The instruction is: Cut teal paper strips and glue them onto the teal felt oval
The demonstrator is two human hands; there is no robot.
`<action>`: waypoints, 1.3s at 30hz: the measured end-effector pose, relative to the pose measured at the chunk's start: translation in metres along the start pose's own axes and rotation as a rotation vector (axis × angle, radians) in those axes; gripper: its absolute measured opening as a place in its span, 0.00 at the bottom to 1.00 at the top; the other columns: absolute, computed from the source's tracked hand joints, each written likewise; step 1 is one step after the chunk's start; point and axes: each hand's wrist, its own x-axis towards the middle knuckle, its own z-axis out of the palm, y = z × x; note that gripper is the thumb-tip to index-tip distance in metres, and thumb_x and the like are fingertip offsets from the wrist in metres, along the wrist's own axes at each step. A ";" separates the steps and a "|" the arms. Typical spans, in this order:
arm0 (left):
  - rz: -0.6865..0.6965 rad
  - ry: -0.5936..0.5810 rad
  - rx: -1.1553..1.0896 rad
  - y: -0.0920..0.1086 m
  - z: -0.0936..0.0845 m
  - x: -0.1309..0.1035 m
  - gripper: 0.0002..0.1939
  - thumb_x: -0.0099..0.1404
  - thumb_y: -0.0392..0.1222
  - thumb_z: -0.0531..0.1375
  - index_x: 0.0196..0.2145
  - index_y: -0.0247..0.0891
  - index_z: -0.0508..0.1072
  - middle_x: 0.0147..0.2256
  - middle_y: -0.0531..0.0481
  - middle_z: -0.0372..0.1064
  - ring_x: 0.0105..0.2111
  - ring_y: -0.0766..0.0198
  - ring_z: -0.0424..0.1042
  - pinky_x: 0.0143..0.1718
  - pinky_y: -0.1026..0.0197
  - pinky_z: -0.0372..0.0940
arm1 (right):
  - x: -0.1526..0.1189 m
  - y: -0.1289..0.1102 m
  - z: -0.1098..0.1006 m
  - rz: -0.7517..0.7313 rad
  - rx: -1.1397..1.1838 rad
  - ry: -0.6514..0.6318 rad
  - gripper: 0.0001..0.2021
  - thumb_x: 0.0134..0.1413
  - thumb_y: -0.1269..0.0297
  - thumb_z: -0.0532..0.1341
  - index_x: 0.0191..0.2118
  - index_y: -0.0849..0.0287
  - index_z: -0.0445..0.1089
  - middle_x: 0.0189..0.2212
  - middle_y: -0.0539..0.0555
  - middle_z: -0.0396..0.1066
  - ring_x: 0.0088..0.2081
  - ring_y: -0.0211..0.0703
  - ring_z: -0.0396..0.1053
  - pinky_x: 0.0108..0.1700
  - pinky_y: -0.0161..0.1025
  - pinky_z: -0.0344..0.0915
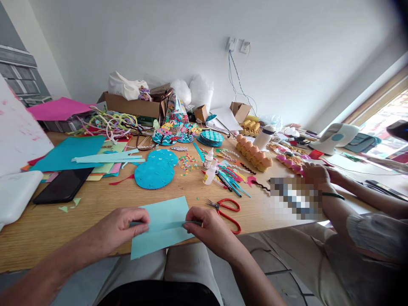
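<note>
A light blue sheet of paper (168, 211) lies across the near table edge, its lower part jutting out over my lap. A raised crease runs across its middle. My left hand (129, 223) pinches the crease at the left end, thumb against fingers. At the right end my right hand (207, 225) pinches the same crease. Red-handled scissors (234, 208) rest just beyond my right hand, blades pointing left. Two joined round blue cutouts (154, 178) lie farther back, with confetti (188, 163) and white glue bottles (209, 172) to their right.
A black phone (63, 185) and coloured paper sheets (70, 153) occupy the left side. An orange egg carton (254, 154) stands right of the bottles. On the right, another person's hands (315, 176) work at the table. Boxes, bags and craft pieces line the wall.
</note>
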 end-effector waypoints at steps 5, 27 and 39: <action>-0.082 0.175 -0.173 -0.015 -0.017 0.010 0.14 0.57 0.52 0.54 0.25 0.38 0.67 0.22 0.56 0.60 0.24 0.66 0.60 0.26 0.66 0.56 | 0.015 0.004 0.004 0.038 0.157 0.083 0.06 0.50 0.64 0.58 0.26 0.59 0.65 0.20 0.46 0.67 0.24 0.33 0.61 0.27 0.30 0.55; -0.238 0.607 -0.103 -0.041 -0.078 0.018 0.13 0.53 0.52 0.57 0.24 0.39 0.68 0.19 0.57 0.59 0.21 0.66 0.59 0.24 0.66 0.54 | 0.047 0.003 0.010 0.069 0.237 0.186 0.08 0.49 0.63 0.55 0.23 0.59 0.63 0.18 0.48 0.66 0.23 0.36 0.61 0.26 0.32 0.56; -0.454 0.793 0.168 -0.136 -0.156 0.045 0.16 0.58 0.49 0.50 0.30 0.32 0.66 0.21 0.57 0.64 0.22 0.69 0.64 0.25 0.68 0.59 | 0.036 0.015 0.003 0.029 -0.019 0.085 0.07 0.52 0.68 0.53 0.24 0.58 0.63 0.19 0.47 0.66 0.23 0.35 0.63 0.26 0.31 0.54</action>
